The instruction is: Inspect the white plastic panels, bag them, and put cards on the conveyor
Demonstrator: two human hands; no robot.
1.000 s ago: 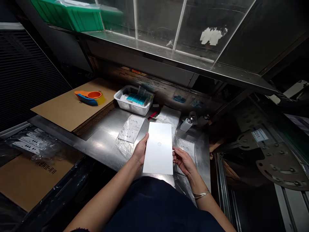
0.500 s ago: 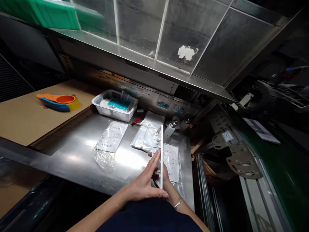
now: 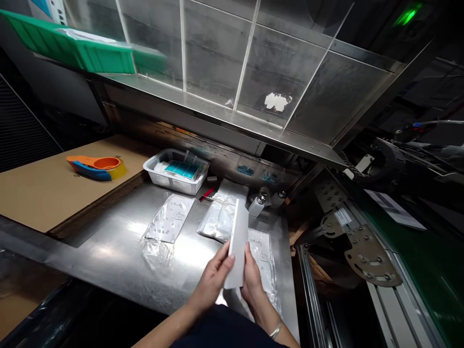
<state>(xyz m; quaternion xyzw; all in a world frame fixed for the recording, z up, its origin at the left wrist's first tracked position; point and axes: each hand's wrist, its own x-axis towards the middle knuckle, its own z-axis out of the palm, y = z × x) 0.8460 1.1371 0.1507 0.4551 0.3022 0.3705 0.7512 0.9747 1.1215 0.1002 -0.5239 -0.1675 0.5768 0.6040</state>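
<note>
A flat white panel [image 3: 238, 251] is held upright and tilted above the metal table, its plain face showing. My left hand [image 3: 213, 275] grips its left edge, thumb on the face and fingers behind. My right hand [image 3: 253, 275] closes on its right edge, fingers along the side. Under and right of it lies a similar panel in a clear plastic bag [image 3: 261, 251]. A second bagged panel [image 3: 170, 217] rests to the left on the table. Just beyond my hands is a stack of clear plastic bags [image 3: 217, 217].
A white basket [image 3: 174, 186] holding a teal packet stands at the back, near a red cutter-like tool [image 3: 206, 194]. White bottles [image 3: 256, 205] stand behind the bags. Cardboard [image 3: 47, 193] carries an orange-blue tape dispenser [image 3: 97, 169]. A metal shelf edge [image 3: 217, 113] overhangs; a green conveyor [image 3: 435, 270] runs right.
The panel has turned from edge-on, with its detailed side partly visible, to showing a plain white face. My left hand has shifted its grip to the left edge. The view has tilted up slightly.
</note>
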